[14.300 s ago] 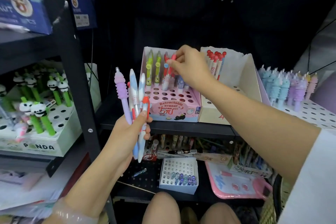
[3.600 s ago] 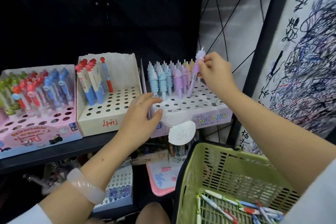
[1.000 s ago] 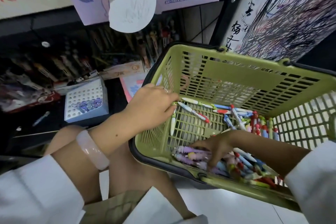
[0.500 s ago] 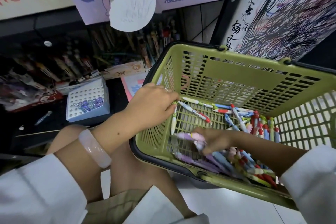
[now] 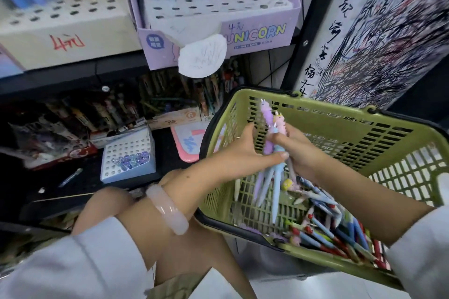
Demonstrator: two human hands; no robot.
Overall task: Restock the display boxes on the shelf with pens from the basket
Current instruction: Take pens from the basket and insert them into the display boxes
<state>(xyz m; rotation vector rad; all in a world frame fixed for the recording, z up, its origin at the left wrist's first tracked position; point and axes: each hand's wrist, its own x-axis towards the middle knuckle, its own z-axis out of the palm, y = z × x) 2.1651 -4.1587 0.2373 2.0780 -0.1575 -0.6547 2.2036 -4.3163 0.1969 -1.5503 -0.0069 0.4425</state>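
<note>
- Pens: a small bunch, lilac, pink and pale blue, character tops up, tips down, held between my two hands above the basket. Upper part sharp, lower barrels blurred; I cannot count them.
- Handling, by my judgement: light, stiff thin barrels, likely smooth and inclined to slide past one another; the moulded tops look soft and grippy. Best held at the thick part just under the tops, where my fingers now meet, with the tips kept level so each can find a hole.
- Right hand: fingers curled round the bunch from the far side, thumb across the front, closed on the pens.
- Left hand: palm toward the bunch, thumb pressed on the barrels below my right thumb, fingers raised alongside the tops. It touches the pens; whether it is gripping or merely steadying, I cannot tell.
- Arms: both forearms come in low, left crossing my knee, meeting over the basket's near-left corner.
- Remaining stock: loose pens heaped in the basket, below and right of my fingers.
- Destination: Unicorn box, above and left of my fingers, front holes vacant.
</note>
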